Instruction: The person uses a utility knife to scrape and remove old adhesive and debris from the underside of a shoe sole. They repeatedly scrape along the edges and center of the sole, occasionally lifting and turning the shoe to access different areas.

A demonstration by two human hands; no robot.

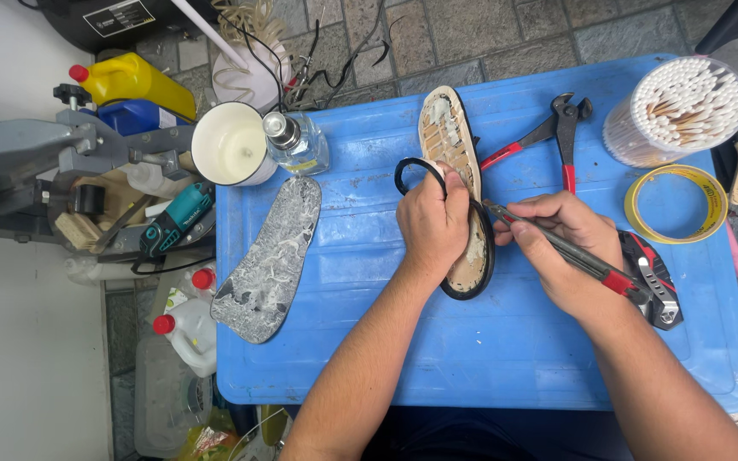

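The blue desk (489,358) carries a shoe sole (450,141) lying lengthwise at its middle, a thin part that looks light and bendy (best pinned flat mid-length). The left hand (431,224) presses closed over the sole's middle; just right of the sole, the right hand (562,248) grips a red-handled tool (574,252), tip at the sole's edge.

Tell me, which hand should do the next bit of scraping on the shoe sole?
Probably the right hand: it grips the red-handled tool, tip beside the shoe sole. The left hand presses on the sole, steadying it.
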